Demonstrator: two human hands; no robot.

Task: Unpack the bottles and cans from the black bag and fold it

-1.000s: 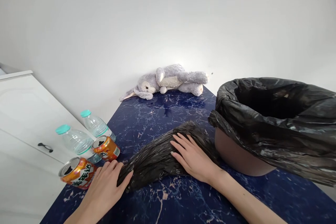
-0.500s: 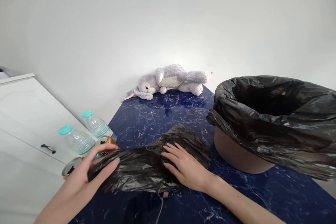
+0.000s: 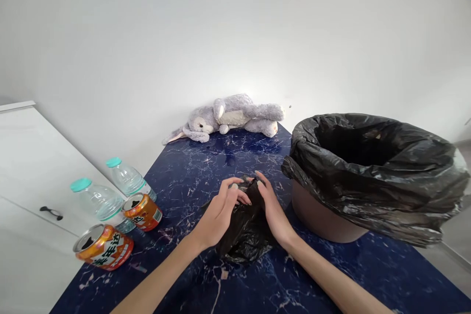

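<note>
A loose black plastic bag (image 3: 248, 235) lies bunched on the blue marbled table (image 3: 176, 284), between my two hands. My left hand (image 3: 219, 211) is closed on the bag's upper left part, its fingers curled over the gathered plastic. On the other side, my right hand (image 3: 272, 206) has its fingers bent round the top of the same bag, thumb near the folded plastic. Fingertips of both hands almost meet at the top of the bunch.
At the right stands a brown bin (image 3: 324, 216) lined with a black bag (image 3: 368, 186). On the left are two orange cans (image 3: 106, 250) and two clear bottles (image 3: 127, 176) with teal caps. A grey plush rabbit (image 3: 231, 113) lies against the wall.
My left hand has moved right, away from the cans, to the middle. The bag, earlier spread out sideways, is now gathered into a smaller bunch. My right hand has turned and curled round it.
</note>
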